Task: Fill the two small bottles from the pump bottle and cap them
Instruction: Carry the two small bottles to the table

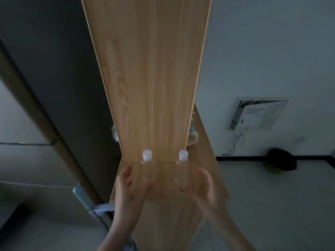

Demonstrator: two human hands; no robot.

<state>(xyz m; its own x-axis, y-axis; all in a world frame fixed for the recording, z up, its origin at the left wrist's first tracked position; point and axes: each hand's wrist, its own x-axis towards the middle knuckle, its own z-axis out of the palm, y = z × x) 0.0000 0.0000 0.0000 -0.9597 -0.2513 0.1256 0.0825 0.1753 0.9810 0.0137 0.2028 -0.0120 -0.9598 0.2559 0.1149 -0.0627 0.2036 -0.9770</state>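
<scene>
Both hands, left [126, 185] and right [208, 185], are spread open and empty, flanking two clear capped bottles [147, 164] [183, 164] standing on the wood-grain shelf [163, 211] by the upright panel [150, 78].

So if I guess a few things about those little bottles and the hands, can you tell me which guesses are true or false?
1. Two small clear bottles stand upright on the wooden shelf, the left bottle and the right bottle. True.
2. Both bottles have their caps off. False: each wears a pale cap.
3. The left hand is wrapped tightly around a bottle. False: it is open beside the left bottle.
4. The right hand is open near the right bottle. True.
5. A pump bottle stands between the two bottles. False: only bare wood shows there.
</scene>
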